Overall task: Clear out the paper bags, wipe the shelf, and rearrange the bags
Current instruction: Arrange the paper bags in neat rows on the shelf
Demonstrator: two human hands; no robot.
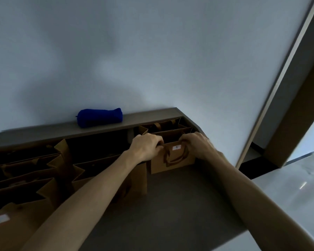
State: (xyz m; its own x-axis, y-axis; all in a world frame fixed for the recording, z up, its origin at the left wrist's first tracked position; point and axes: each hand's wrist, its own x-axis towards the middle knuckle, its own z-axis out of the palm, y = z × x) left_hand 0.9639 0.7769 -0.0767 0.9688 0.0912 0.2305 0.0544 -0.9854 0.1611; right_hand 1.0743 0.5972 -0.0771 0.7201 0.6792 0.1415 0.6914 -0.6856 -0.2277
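Wall (152, 51): plain, pale, behind the whole unit; a door frame (286, 84) stands at the right.
Shelf (179, 205): grey, with bare surface in front of the right-hand bags; a raised ledge (62, 128) runs along the back against the wall.
Left bag group (34, 187): several brown paper bags packed close, mouths open, sides creased; one at the near left carries a white label, too blurred to read.
Bag marked 5 (172, 158): stands upright at the right end of the shelf, handles folded down over its front, at least one more bag (163, 125) directly behind it.
Blue cloth (100, 117): rolled, lying on the ledge, well apart from both hands.
Left hand (146, 146): fingers curled over the top left edge of the bag marked 5, gripping it.
Right hand (198, 144): fingers curled over the top right edge of the same bag, gripping it.
Stage, as judged: bags being handled; whether this one is coming off or going back cannot be told.
Risk one: gripping only the thin rim could tear or crumple the paper if the bag has contents; these are not visible.
Risk two: the bag behind stands touching; dragging rather than lifting could tip it.
Risk three: the left forearm passes just over the crowded left group and could knock a bag over.
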